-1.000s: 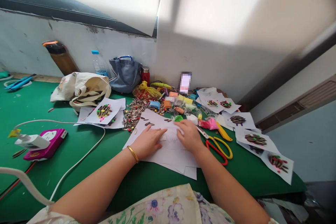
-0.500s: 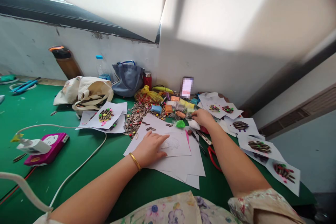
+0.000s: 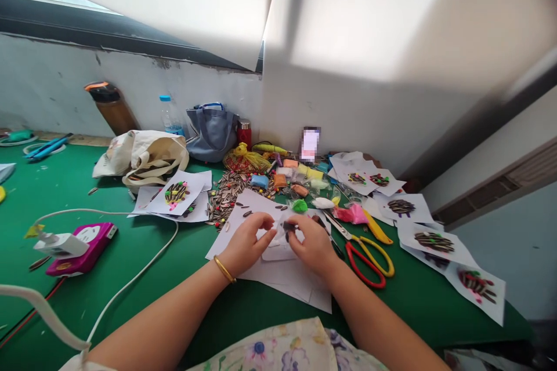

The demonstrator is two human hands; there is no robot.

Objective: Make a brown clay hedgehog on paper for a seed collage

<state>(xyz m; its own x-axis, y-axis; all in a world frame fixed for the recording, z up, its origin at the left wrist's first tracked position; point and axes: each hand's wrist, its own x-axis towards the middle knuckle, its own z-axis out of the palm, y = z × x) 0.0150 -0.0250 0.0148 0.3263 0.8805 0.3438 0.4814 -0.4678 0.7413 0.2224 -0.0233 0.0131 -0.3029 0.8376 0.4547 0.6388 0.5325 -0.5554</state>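
Between my hands is a small dark lump in a clear plastic bag (image 3: 288, 226), possibly modelling clay. My right hand (image 3: 313, 242) pinches it between thumb and fingers. Just to the left, my left hand (image 3: 250, 243) curves toward the bag, thumb and forefinger apart; whether it touches the plastic is unclear. Under both hands lie white paper sheets (image 3: 300, 287); the pencil drawing on the top one is mostly covered. A few sunflower seeds (image 3: 247, 214) rest on the paper's upper left part.
Scissors (image 3: 368, 255), a yellow-handled cutter (image 3: 378, 227) and a pink clay pack (image 3: 357, 214) lie to the right. Behind are heaped sunflower seeds (image 3: 226, 194) and a green clay lump (image 3: 300, 205). Seed pictures (image 3: 435, 240) line the right edge. A white cable (image 3: 134, 264) runs at left.
My right hand reached off the paper to the clay packs, then came back with the dark bagged lump. My left hand lifted from lying flat on the paper and curled its fingers.
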